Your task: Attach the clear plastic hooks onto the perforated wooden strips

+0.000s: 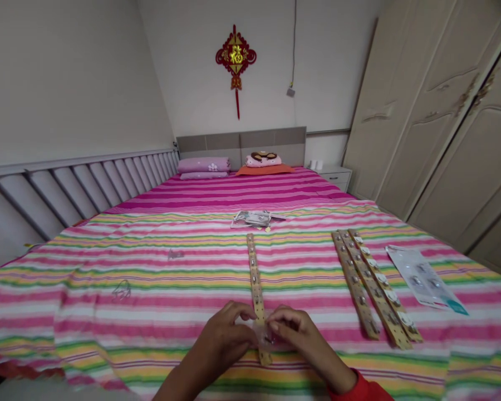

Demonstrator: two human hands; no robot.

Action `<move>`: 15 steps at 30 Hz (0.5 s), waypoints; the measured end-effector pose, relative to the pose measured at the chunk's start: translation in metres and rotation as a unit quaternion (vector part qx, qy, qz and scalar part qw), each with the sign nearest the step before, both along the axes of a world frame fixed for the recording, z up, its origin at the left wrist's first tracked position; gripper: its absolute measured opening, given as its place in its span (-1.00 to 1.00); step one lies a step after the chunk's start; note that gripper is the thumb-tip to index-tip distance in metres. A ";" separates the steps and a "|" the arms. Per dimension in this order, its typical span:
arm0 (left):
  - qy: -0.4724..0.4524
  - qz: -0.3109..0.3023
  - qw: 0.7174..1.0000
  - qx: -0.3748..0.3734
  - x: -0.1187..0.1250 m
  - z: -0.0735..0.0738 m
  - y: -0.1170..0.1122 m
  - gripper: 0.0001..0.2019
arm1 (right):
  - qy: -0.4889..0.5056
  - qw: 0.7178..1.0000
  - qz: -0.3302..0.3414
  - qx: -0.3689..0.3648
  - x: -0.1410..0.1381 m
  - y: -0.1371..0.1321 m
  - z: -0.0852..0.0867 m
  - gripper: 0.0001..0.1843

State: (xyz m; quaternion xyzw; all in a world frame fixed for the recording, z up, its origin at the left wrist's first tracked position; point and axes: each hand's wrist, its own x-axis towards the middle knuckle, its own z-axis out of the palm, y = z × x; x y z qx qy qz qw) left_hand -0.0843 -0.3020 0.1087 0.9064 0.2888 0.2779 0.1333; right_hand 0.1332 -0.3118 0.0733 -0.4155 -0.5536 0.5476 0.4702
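Bedspread (150,323): left hand (229,335), right hand (295,329) flank strip's (256,292) edges; other strips (372,285) well apart.

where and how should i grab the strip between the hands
Best at the far end of the strip, probably: come from above and pinch its two long edges between thumb and fingers. It lies flat and narrow, with bedspread on both sides there, while the left hand and right hand are over its near part. Metal pieces line its top.
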 end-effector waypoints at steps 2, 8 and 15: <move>0.000 -0.021 0.999 -0.034 0.001 -0.003 -0.001 -0.74 | 0.022 0.998 0.038 -0.038 -0.002 -0.002 -0.002 -0.68; -0.034 -0.030 0.993 -0.108 0.004 -0.012 -0.003 -0.79 | 0.075 0.982 0.096 -0.146 -0.003 -0.009 -0.015 -0.65; -0.077 -0.004 0.991 -0.106 0.005 -0.041 0.012 -0.86 | 0.128 0.969 0.086 -0.192 -0.009 -0.012 -0.029 -0.67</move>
